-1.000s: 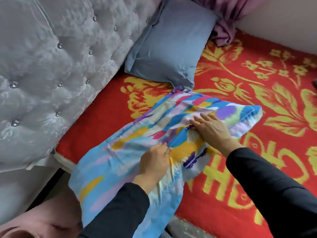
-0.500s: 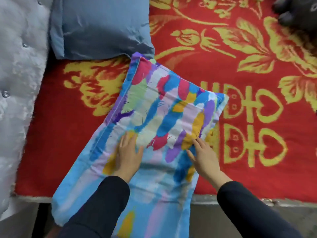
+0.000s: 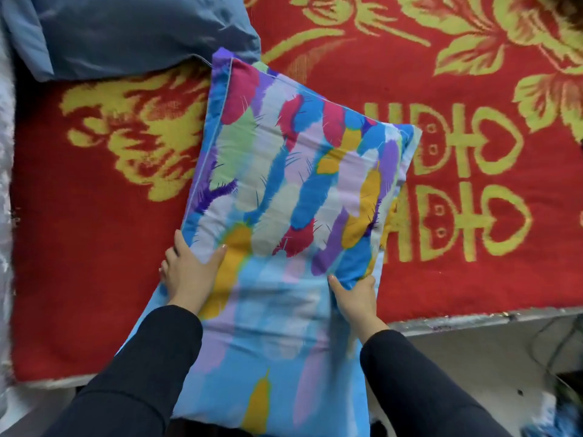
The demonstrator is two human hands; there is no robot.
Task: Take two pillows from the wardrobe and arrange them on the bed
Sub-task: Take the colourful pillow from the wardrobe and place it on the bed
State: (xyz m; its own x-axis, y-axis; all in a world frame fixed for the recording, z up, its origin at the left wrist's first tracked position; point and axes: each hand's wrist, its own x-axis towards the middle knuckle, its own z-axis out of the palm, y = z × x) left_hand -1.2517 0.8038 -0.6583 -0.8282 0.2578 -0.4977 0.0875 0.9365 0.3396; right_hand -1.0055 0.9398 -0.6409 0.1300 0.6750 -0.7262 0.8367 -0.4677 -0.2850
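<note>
Now we have both hands on the feather pillow [image 3: 284, 190], one at each side of its near half. Left hand [image 3: 189, 272] closed on the left edge, thumb on top, fingers wrapped under. Right hand [image 3: 356, 294] pinching the right side near the lower right, thumb on top, other fingers hidden behind fabric. Both grips closed on this pillow, nothing else held.

Pillow lies on the red bed cover [image 3: 88, 247], far half on the bed, near half hanging past the bed edge toward us. Long axis runs roughly from 6 to 12, tilted a bit toward 11. From both grips the bulk of the pillow sits at 12. Its far left corner touches or just overlaps the blue pillow [image 3: 132, 29], which sits at 11 by the headboard side; exact contact unclear.

We judge the step as placing the second pillow. Key relation: the blue pillow is at 10-11 from the grips, so the feather pillow likely needs pushing toward 12 and turning to line up beside it. Left hand is nearer the blue pillow. Risk: the overhanging near half sliding off the bed.
</note>
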